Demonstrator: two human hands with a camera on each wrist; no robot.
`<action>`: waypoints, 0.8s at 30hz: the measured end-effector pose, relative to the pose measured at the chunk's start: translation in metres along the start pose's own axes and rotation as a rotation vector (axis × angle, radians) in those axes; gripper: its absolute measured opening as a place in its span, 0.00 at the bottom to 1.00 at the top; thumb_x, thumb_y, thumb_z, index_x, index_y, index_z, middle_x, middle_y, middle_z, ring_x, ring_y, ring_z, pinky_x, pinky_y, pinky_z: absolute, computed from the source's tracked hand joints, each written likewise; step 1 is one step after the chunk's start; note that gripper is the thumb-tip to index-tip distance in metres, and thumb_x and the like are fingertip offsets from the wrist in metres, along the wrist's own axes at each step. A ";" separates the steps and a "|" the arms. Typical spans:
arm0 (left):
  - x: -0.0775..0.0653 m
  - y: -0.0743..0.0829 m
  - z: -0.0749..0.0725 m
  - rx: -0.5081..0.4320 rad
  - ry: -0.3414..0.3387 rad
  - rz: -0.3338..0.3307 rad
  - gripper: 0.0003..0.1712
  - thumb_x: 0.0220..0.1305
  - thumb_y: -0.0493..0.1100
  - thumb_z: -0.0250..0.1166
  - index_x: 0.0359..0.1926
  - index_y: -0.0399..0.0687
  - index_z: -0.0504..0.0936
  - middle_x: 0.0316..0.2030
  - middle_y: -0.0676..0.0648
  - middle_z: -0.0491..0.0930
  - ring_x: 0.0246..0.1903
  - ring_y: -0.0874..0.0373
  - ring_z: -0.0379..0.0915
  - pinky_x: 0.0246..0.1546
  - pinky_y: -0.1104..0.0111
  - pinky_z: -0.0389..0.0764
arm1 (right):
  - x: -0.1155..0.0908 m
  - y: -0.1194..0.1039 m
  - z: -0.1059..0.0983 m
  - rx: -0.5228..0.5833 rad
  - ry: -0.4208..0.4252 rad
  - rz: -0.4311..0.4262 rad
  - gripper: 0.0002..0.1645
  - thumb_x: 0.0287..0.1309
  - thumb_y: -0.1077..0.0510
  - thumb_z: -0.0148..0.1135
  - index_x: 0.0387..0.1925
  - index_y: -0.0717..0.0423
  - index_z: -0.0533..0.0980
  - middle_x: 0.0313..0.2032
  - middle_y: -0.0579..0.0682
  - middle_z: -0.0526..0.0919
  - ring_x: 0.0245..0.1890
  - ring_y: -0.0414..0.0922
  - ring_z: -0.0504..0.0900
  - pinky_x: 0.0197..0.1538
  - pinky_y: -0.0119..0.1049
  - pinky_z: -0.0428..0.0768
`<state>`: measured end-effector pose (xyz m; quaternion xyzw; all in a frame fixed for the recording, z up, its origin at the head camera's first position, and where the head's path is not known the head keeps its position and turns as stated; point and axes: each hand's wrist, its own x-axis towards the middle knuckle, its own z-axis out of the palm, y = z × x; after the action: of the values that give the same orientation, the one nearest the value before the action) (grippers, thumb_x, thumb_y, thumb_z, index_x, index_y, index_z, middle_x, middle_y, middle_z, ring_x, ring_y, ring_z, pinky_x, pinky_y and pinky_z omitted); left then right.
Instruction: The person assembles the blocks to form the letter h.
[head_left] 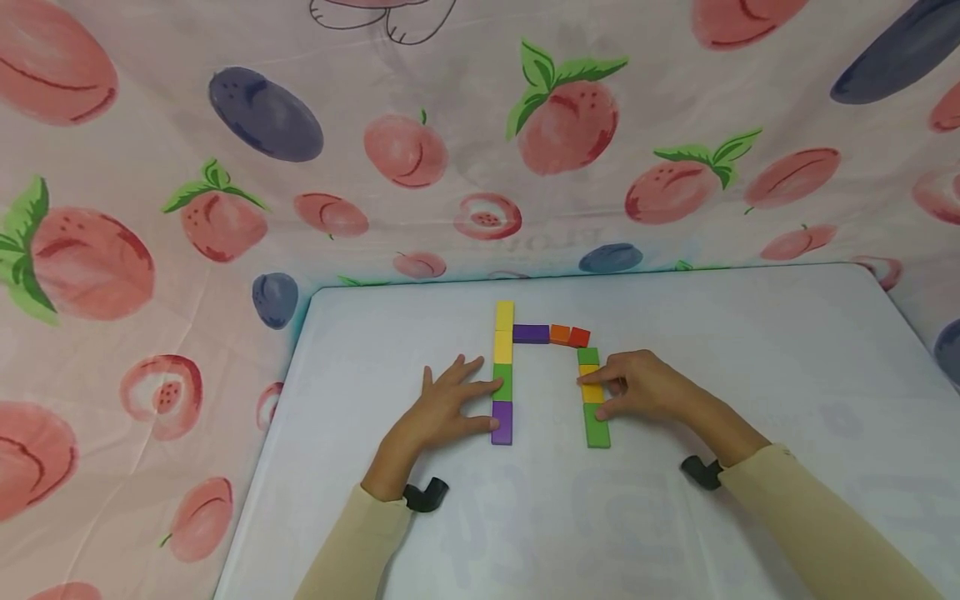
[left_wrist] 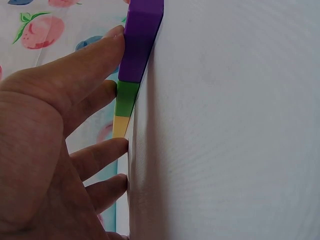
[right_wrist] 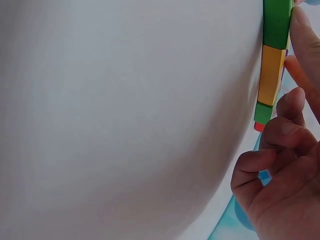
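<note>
A left column of blocks runs from two yellow blocks (head_left: 504,332) at the far end, through a green block (head_left: 503,371), to a purple block (head_left: 502,432) nearest me. My left hand (head_left: 442,408) has its fingers spread, index tip on the green block and thumb on the purple one. From the column a purple block (head_left: 531,334), an orange block (head_left: 559,333) and a red block (head_left: 580,337) extend rightward. In the right column, a yellow block (head_left: 591,393) sits between two green blocks. My right hand (head_left: 648,385) touches the yellow block with the index finger and the nearer green block (head_left: 597,437) with the thumb; its other fingers are bent.
The blocks lie on a white-covered table (head_left: 750,333). Behind and left of it hangs a fruit-print cloth (head_left: 420,75). A black wrist camera piece (head_left: 426,495) sticks out at the left cuff, another (head_left: 701,472) at the right cuff.
</note>
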<state>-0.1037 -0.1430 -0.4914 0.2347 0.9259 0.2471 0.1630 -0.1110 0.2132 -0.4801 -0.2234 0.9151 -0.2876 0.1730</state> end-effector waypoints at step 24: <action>0.000 0.003 -0.006 -0.018 -0.011 0.004 0.36 0.63 0.65 0.68 0.71 0.70 0.74 0.79 0.49 0.58 0.82 0.45 0.39 0.72 0.29 0.30 | -0.019 -0.005 -0.040 -0.067 0.404 0.061 0.27 0.65 0.49 0.69 0.64 0.46 0.79 0.49 0.49 0.85 0.46 0.48 0.81 0.45 0.43 0.85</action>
<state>-0.1050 -0.1428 -0.4850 0.2362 0.9223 0.2544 0.1696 -0.1113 0.2369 -0.4426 -0.1390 0.9466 -0.2905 -0.0128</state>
